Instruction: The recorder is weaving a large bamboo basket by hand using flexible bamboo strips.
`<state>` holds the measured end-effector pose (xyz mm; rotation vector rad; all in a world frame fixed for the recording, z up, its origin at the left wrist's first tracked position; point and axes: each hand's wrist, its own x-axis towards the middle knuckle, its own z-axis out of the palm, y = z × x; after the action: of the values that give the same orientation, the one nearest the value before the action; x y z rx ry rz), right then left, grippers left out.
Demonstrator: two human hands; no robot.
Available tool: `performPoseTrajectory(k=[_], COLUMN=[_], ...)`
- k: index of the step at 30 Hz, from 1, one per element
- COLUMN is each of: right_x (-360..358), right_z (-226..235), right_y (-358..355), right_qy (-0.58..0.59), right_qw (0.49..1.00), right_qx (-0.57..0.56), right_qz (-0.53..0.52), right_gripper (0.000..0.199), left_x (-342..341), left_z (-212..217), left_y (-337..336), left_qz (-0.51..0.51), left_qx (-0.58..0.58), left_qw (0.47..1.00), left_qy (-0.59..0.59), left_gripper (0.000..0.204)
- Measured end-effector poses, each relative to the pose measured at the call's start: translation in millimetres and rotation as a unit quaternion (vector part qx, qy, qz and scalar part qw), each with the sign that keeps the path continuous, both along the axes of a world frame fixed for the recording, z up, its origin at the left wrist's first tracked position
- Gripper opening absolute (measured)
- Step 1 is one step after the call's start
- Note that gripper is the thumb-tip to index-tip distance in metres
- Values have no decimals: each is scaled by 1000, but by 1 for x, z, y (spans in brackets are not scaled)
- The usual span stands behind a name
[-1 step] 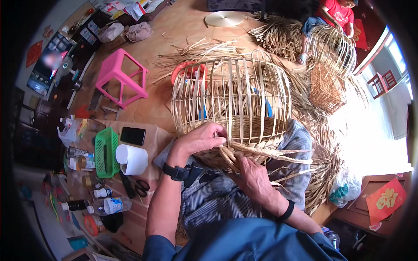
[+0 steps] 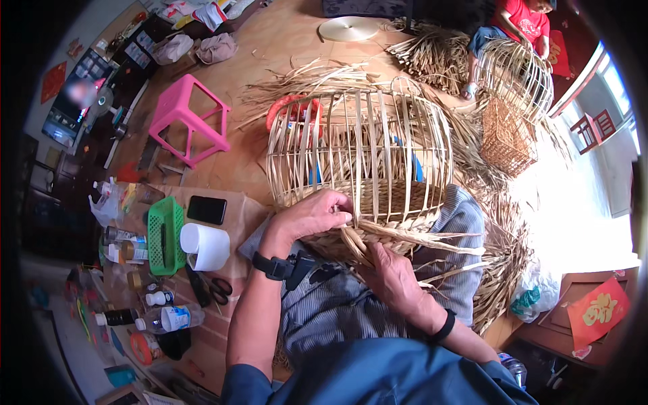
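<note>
A half-woven basket (image 2: 378,152) with an open frame of upright ribs rests on my lap, its lower part plaited from dried straw-coloured leaves. My left hand (image 2: 317,212) pinches the woven edge nearest me, thumb and fingers closed on a leaf strand by one rib. Just to the right and nearer my body, my right hand (image 2: 393,273) is closed around a twisted leaf strand (image 2: 356,244) that runs up toward the left hand. Loose strand ends (image 2: 445,239) trail off rightward over my striped trousers. The fingertips of the right hand are partly hidden.
At left, a low table carries a green basket (image 2: 165,236), a phone (image 2: 206,210), a white container (image 2: 204,246), scissors (image 2: 219,290) and bottles (image 2: 169,320). A pink stool (image 2: 191,121) stands beyond. Leaf bundles (image 2: 432,57) cover the floor. Another person (image 2: 523,27) handles a similar frame.
</note>
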<state>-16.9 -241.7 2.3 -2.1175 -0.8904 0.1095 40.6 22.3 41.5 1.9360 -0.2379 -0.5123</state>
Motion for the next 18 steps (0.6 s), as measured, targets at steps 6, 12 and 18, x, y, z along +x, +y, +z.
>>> performPoseTrajectory(k=[6,12,18], right_x=[8,6,7], right_z=[-9,-11,-9], right_y=[-8,9,6], right_qy=[179,-44,-20], right_qw=[983,992,998], right_qx=[39,-76,5], right_qz=[18,-91,-53], right_gripper=[34,39,30], left_x=[-1,-5,-17], left_z=[0,-11,7], left_y=[-3,-4,-14], left_qz=[2,21,93], left_qx=[60,44,103], left_qw=[998,999,982], left_qy=[8,-14,-130], left_gripper=[41,39,21])
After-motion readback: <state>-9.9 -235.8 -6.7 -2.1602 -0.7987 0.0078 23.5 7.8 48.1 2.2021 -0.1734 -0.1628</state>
